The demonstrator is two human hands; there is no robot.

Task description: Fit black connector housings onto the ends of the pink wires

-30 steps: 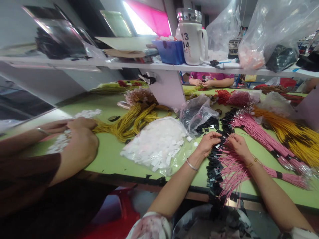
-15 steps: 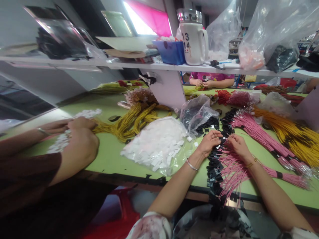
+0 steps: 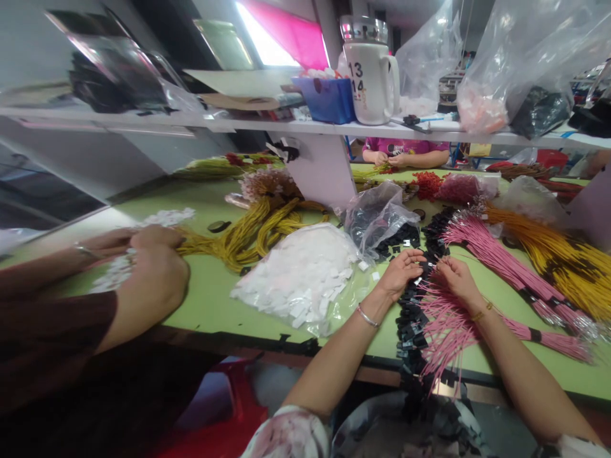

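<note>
My left hand [image 3: 402, 272] is closed in a pinch at the edge of a heap of small black plastic connector housings [image 3: 409, 327]. A black connector housing seems to be at its fingertips, partly hidden by them. Close on the right, the fingers of my right hand [image 3: 456, 278] are pinched on a thin pink wire, its end pointing toward the left hand. Beneath the right hand and forearm spreads a bundle of pink wires [image 3: 443, 318], the loose ends fanned over the black housings.
A clear bag of white plastic parts [image 3: 300, 273] lies to the left. Tied pink wires [image 3: 506, 261] and yellow wires [image 3: 563, 267] lie right. A co-worker's hands [image 3: 153, 254] work at far left. A shelf [image 3: 267, 126] overhead carries a white mug [image 3: 370, 83].
</note>
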